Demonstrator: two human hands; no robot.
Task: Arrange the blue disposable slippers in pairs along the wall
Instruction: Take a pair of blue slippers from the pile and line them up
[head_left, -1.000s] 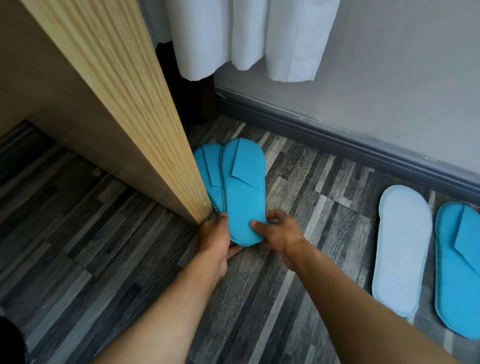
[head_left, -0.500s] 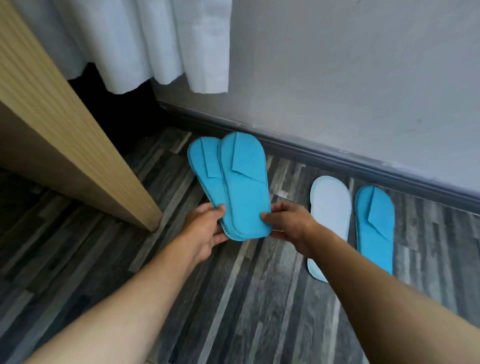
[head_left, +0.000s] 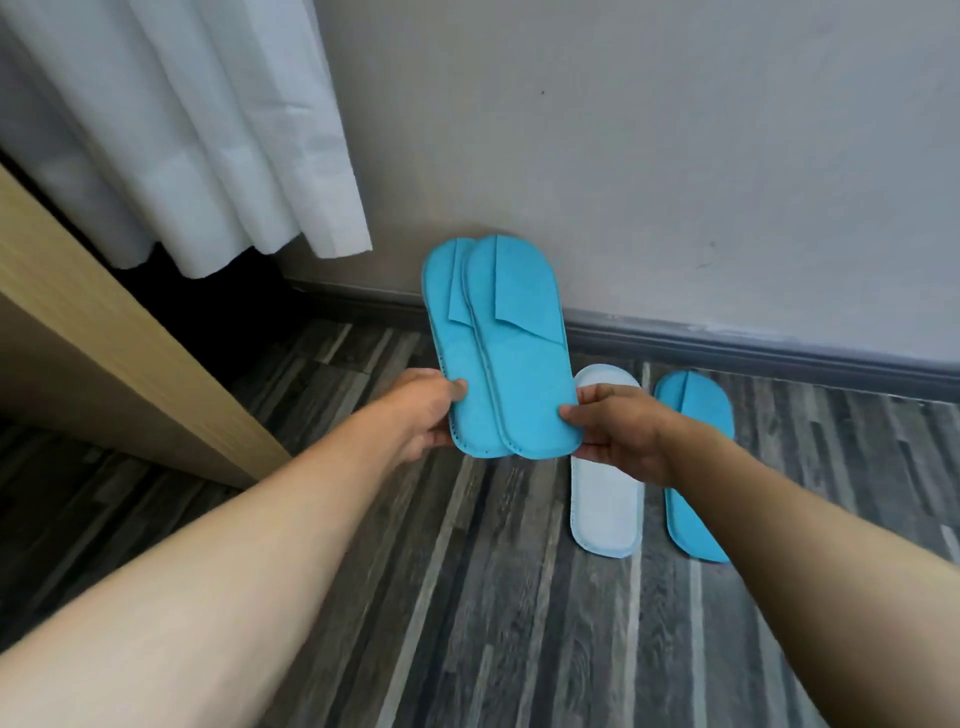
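Note:
Two blue disposable slippers overlap in the air, toes toward the wall. My left hand (head_left: 423, 413) grips the heel of the left slipper (head_left: 449, 353). My right hand (head_left: 621, 434) pinches the heel of the right slipper (head_left: 524, 353), which lies on top. On the floor behind my right hand lies a slipper turned pale sole up (head_left: 605, 514). A blue slipper (head_left: 693, 410) rests beside it, upper side up, partly hidden by my right forearm. Both floor slippers point at the wall.
A grey wall (head_left: 675, 156) with a dark skirting board (head_left: 753, 353) runs across the back. A white curtain (head_left: 197, 130) hangs at the left. A wooden panel (head_left: 104, 343) juts over the striped grey floor (head_left: 467, 597) on the left.
Both hands lifted the overlapping pair off the floor by the wooden panel and carried it right and up, toward the two slippers lying by the wall.

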